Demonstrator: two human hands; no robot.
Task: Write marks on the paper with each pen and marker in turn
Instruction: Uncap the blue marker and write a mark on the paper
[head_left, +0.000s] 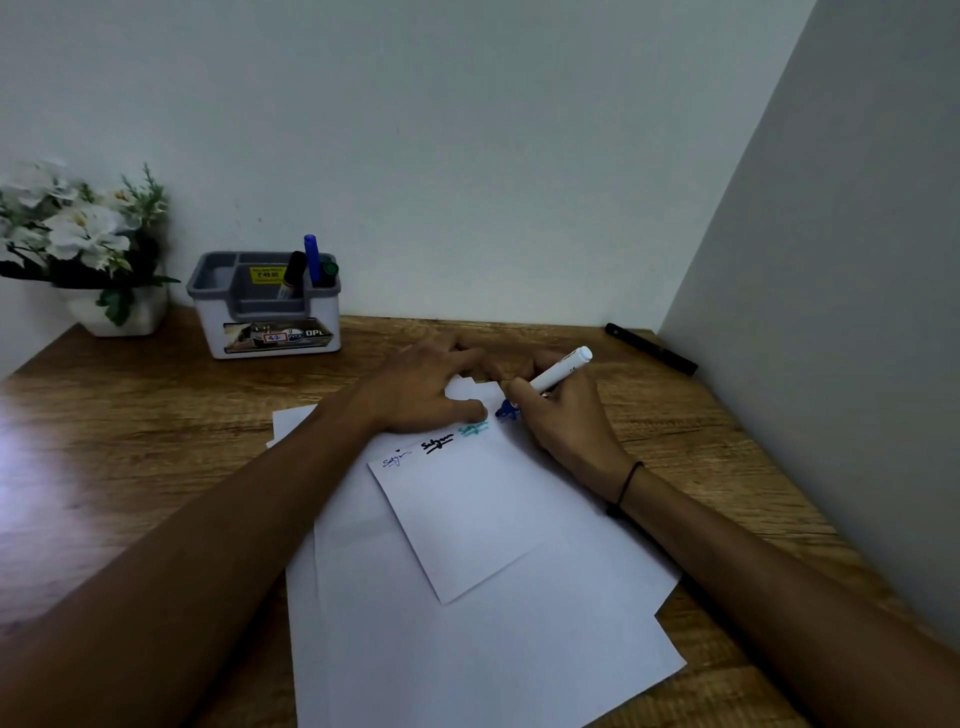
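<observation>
A grey desk organiser (265, 304) holds black, blue and green markers upright; the right hand (563, 415) grips a white-barrelled blue marker (558, 375), tip down-left on the top paper sheet (467, 519), barrel slanting up-right; the left hand (421, 392) presses flat, fingers spread, on the sheet's far edge; a black pen (652, 348) lies near the right wall.

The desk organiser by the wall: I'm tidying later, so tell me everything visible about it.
The organiser is a plastic-looking box, white body with a grey compartmented top, standing upright on the wooden desk near the wall, right of the flower pot. A yellow price sticker sits inside, a printed label on its front. Three capped markers, black, blue and green, stand in its right compartments.
</observation>
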